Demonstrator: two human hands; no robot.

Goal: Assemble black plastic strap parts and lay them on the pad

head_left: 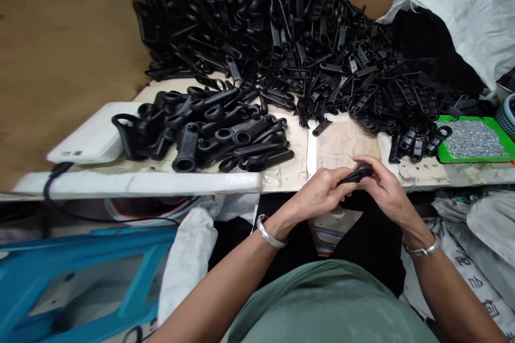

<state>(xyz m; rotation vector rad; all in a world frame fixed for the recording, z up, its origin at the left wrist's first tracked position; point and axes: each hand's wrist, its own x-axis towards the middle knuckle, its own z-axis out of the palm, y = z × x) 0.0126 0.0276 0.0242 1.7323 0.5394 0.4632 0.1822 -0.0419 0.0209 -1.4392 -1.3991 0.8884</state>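
Between my two hands, just over the table's front edge, is a black plastic handle piece [361, 172] with a rounded end. My left hand [328, 191] is closed on one end of it, thumb on top. The fingers of my right hand [380, 185] are closed around the rounded end. Part of the piece is hidden by my fingers. Beyond my left hand lies a pile of black handles with ring ends [225, 131]. Past my right hand, flat black slotted pieces [416, 142] lie near a green tray [442, 156] of small silvery metal parts [477, 138].
A large heap of black plastic parts [249, 16] fills the back of the table [287, 174]. At left are a white box [92, 131] with a cable and a cardboard sheet [60, 53]. A blue stool [80, 262] stands below left. White sacks [450, 16] are at the right.
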